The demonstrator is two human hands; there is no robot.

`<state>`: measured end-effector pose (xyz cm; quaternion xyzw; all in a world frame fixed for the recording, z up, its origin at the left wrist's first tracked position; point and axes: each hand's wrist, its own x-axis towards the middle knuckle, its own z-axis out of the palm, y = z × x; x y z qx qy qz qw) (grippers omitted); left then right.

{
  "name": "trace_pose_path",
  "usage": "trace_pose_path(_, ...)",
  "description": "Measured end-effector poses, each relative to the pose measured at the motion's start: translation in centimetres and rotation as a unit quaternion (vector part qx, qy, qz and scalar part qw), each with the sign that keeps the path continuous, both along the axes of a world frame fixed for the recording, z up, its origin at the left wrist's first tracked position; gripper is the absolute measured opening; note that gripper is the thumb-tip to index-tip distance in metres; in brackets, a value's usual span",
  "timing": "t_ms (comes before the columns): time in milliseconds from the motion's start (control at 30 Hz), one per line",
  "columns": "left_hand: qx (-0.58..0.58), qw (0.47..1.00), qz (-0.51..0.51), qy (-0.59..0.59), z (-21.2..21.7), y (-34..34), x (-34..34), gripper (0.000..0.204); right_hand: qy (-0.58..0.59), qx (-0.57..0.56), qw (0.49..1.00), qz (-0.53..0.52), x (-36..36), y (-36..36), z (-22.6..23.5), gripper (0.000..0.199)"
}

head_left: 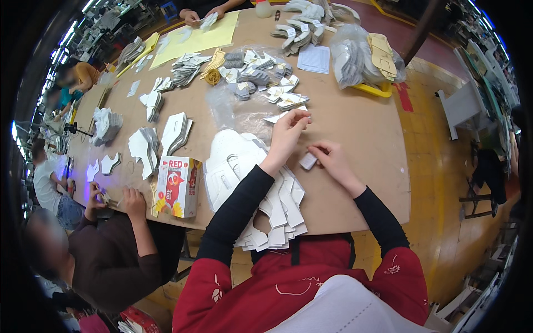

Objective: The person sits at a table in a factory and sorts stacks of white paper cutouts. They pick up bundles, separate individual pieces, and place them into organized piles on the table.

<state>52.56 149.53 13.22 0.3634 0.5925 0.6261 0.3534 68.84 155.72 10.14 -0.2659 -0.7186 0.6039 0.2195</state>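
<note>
White cut-out pieces [275,208] lie stacked under my left forearm, within reach, while my left hand [288,133] pinches one thin white piece [282,116] at its fingertips and my right hand [331,158], fingers curled, pins a small white tag [308,161] against the counter [355,127].

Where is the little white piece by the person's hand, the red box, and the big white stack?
small white piece [307,161], head view, its middle, at the right hand's fingertips
red box [176,186], head view, its front face
white stack [233,161], head view, top sheet
</note>
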Motion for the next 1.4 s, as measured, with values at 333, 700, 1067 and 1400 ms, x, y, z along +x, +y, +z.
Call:
trace_pose_path(333, 0.026, 0.997, 0.023, 0.062, -0.5, 0.1, 0.0, 0.021, 0.045, -0.086, 0.995, 0.0, -0.3, 0.3, -0.6, 0.021)
trace_pose_path(700, 0.067, 0.95, -0.118, 0.28, 0.4, -0.8, 2.6, 0.03, 0.239, -0.378, 0.894, 0.019, 0.1, -1.9, 0.5, 0.041)
trace_pose_path(1067, -0.128, 0.844, -0.204, 0.48, -0.7, -1.5, 2.7, 0.031, 0.116, -0.546, 0.829, -0.02, 1.0, -0.4, -0.4, 0.023)
trace_pose_path(1400, -0.156, 0.847, -0.232, 0.452, -0.7, -1.6, 2.6, 0.028, 0.121, -0.552, 0.825, 0.001, 1.1, -0.6, 0.1, 0.022)
